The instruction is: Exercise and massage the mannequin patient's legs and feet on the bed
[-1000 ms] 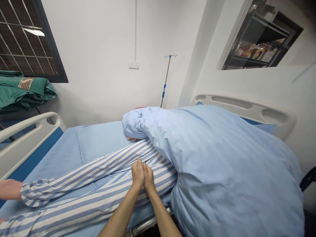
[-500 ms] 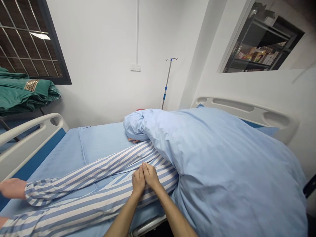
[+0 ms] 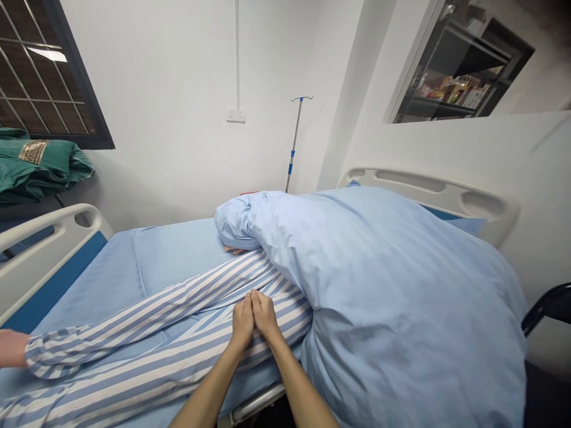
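Hands: bare left hand point(image 3: 242, 324) and right hand point(image 3: 265, 315) lie flat, pressed together side by side, fingertips pointing to twelve o'clock.
Under them: a blue-and-white striped cotton pyjama leg point(image 3: 191, 351), touching both palms.
At two o'clock: a bulky pale blue duvet point(image 3: 392, 297).

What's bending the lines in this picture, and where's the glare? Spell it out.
In the head view, the wide lens bows the bed rail and the bed end panel; a bright glare streak sits on the barred window; the left hand and right hand look sharp, without visible blur.
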`<state>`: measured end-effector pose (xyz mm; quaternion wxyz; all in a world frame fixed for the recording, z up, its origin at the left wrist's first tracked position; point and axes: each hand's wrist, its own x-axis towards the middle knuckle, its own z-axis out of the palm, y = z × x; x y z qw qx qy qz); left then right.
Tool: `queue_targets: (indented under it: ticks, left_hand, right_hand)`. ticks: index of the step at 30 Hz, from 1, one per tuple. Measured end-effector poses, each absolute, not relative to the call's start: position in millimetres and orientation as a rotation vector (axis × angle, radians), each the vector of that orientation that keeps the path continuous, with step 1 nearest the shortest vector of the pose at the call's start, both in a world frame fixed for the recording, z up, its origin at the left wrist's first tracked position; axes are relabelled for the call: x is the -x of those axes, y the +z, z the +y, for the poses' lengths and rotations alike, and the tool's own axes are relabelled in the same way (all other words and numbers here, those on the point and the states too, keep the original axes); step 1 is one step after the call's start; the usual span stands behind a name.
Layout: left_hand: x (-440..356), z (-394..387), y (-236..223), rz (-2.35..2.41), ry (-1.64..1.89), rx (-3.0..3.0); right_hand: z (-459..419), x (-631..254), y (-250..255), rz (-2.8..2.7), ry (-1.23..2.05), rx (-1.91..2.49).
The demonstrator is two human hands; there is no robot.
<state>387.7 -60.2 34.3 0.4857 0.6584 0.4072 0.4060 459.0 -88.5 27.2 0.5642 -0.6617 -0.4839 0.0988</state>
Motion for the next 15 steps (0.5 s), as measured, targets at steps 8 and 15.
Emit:
queue_targets:
  ticks: [8, 15]
  left_hand:
    - [-413.7, -60.1, 66.6, 0.898, 1.112, -1.313]
    - [-408.2, -61.0, 25.3, 1.043, 1.058, -1.569]
  right_hand:
    - [-87.8, -464.2, 26.3, -0.974, 0.258, 1.484]
    - [-88.8, -462.7, 26.0, -0.962, 0.217, 1.506]
